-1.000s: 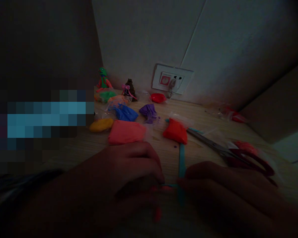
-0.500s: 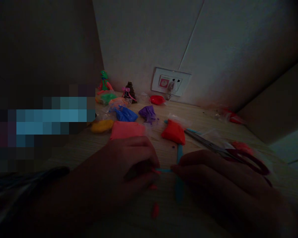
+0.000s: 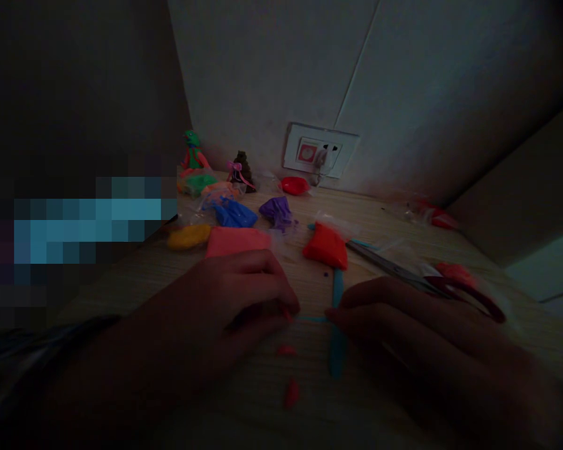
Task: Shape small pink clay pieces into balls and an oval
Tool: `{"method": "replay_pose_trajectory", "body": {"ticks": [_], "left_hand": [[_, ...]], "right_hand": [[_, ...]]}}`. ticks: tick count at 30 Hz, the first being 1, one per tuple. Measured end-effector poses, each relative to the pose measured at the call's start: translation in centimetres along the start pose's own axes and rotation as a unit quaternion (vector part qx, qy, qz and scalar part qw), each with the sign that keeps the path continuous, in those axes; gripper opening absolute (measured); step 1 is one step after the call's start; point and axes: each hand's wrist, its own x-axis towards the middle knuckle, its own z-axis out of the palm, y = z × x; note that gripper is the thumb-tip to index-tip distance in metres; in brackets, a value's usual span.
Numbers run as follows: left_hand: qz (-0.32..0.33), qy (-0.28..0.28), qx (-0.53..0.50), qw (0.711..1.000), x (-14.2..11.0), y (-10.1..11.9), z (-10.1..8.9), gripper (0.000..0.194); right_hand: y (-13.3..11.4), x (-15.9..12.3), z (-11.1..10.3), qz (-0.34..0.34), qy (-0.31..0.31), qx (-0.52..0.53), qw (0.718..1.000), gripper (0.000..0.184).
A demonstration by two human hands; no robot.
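In the head view, my left hand [image 3: 216,306] is closed in a pinch on a small red piece of clay [image 3: 287,314], mostly covered by the fingers. My right hand [image 3: 413,337] pinches a thin blue modelling tool [image 3: 313,319], whose tip reaches to the left fingertips; its other end is hidden. Under the thin tool lies a flat blue clay knife [image 3: 338,356], partly behind the right fingers. Two more bits of red clay, a small one [image 3: 287,350] and a longer one [image 3: 291,394], lie on the table nearer to me.
A pink clay block [image 3: 238,241] and a red clay packet [image 3: 326,245] lie beyond my hands. Scissors [image 3: 394,269] rest at the right. Blue clay [image 3: 234,214], purple clay [image 3: 276,212] and two figures, one green [image 3: 193,153], one brown [image 3: 241,172], are farther back.
The view has shifted slightly. The left fingertips have drawn a little left, so more of the thin blue tool shows between the hands. Both pinches stay closed.
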Motion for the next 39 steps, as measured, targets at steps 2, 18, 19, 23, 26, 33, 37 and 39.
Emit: {"method": "replay_pose_trajectory", "body": {"ticks": [2,18,19,23,26,33,37,39], "left_hand": [[0.008,0.006,0.0,1.0,-0.1,-0.1,-0.3,0.023],[0.047,-0.004,-0.024,0.999,-2.1,0.5,0.2,0.01],[0.049,-0.007,-0.022,0.999,-2.2,0.5,0.2,0.006],[0.06,-0.027,-0.029,0.997,-2.2,0.3,0.3,0.006],[0.059,-0.044,-0.04,0.997,-2.0,0.1,0.2,0.015],[0.051,-0.057,-0.058,0.995,-2.2,-0.1,0.3,0.021],[0.055,-0.06,-0.068,0.994,-2.1,-0.2,0.7,0.023],[0.062,-0.06,-0.06,0.994,-2.0,-0.3,0.8,0.026]], "right_hand": [[-0.2,0.1,0.1,0.007,-0.003,-0.003,1.0,0.029],[-0.4,0.7,-0.1,-0.057,-0.002,-0.064,0.996,0.048],[-0.5,0.5,-0.1,-0.063,0.006,-0.058,0.996,0.055],[-0.9,0.7,-0.2,-0.065,0.013,-0.048,0.997,0.065],[-1.0,0.9,-0.5,-0.07,0.009,-0.048,0.996,0.066],[-1.1,1.0,-0.4,-0.116,0.019,-0.077,0.99,0.069],[-0.4,1.0,-0.3,-0.146,0.04,-0.085,0.985,0.066],[-0.2,0.7,-0.2,-0.157,0.053,-0.09,0.982,0.067]]}}
